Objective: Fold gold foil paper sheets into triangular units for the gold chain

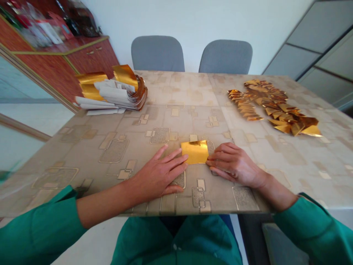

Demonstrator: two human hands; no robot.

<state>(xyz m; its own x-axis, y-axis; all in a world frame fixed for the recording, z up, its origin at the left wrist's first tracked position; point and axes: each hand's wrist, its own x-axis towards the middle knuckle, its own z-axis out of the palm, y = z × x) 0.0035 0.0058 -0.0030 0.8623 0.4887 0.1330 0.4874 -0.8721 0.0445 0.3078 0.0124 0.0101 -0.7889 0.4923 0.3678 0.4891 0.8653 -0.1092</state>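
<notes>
The small gold sheet (195,153) seems to be at a steadying-and-flattening step: it lies on the worktop (198,125) between the left grip (161,173), loosely spread with fingertips at the sheet's left edge, and the right grip (239,165), whose bent fingers gather at its lower right corner — whether they pinch it, I cannot tell. Beyond the left grip, off to its left, sits a paper bundle (117,94); beyond the right grip, well apart, lie folded gold pieces (275,107). The next move likely calls for light, even pressure — edges kept in line.
</notes>
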